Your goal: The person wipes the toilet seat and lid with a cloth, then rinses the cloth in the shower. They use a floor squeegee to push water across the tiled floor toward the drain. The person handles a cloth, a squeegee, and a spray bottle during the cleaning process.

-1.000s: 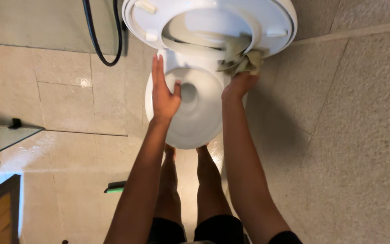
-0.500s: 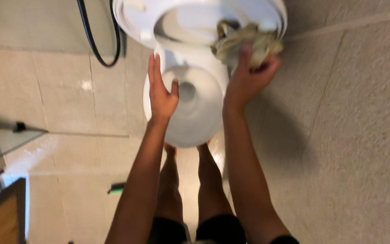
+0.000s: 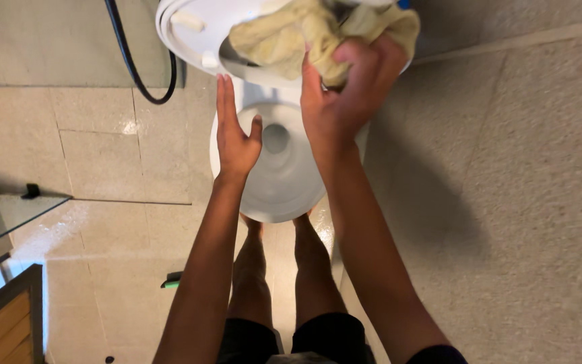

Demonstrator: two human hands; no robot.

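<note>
My right hand is bunched around a pale yellow cloth, fingers clenched into its folds so I can press it flat against the underside of the raised toilet seat. My left hand is open, fingers straight and together, thumb out, hovering over the near edge of the white toilet bowl; whether it touches the rim I cannot tell. I stand astride the bowl on the beige tile floor. A black hose loops down the wall beside the seat.

Soft cloth, glossy toilet bowl, matt stone floor.
</note>
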